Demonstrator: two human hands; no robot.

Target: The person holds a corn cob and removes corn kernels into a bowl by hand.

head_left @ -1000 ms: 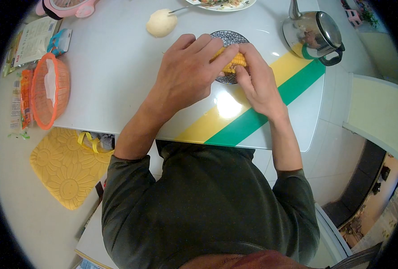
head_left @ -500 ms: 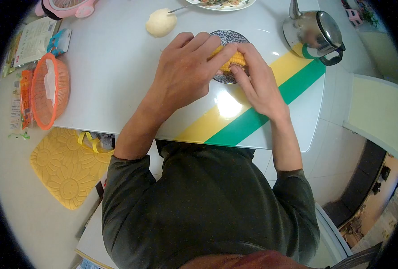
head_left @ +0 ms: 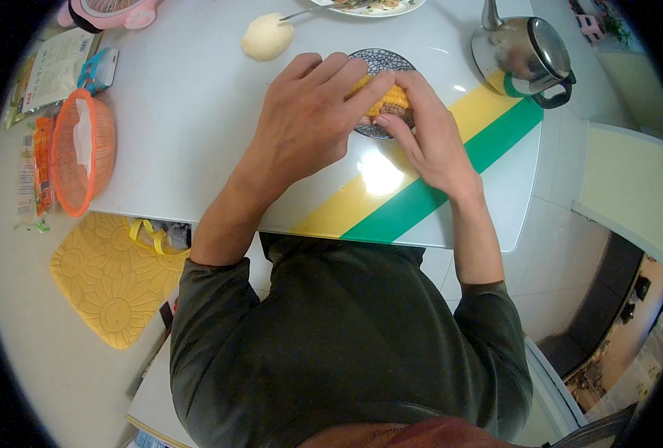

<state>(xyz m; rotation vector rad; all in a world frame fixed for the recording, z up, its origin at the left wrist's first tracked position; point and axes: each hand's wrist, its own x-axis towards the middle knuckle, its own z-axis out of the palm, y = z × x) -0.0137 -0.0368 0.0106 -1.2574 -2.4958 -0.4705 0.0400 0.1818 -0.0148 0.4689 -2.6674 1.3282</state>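
Observation:
Between my two hands is a corn cob (head_left: 392,98), held above a small dark-patterned plate (head_left: 376,58). Yellow kernels cover its upper part, while a brownish stripped patch shows on the side nearer me. My left hand (head_left: 313,108) wraps the cob's left end, its fingers curled over it. My right hand (head_left: 430,138) grips the other end, the thumb pressed on the kernels at the edge of the stripped patch. Part of the cob and most of the plate's middle are hidden by my fingers.
A pale round bun (head_left: 267,37) lies beyond my left hand, near a plate of food (head_left: 391,9) with a utensil on it. At the right stands a metal kettle (head_left: 522,56). An orange basket (head_left: 106,153) and several packages (head_left: 59,67) sit at the left.
My right thumb has shifted left across the cob, and more of the stripped brownish patch shows. My left hand has barely moved.

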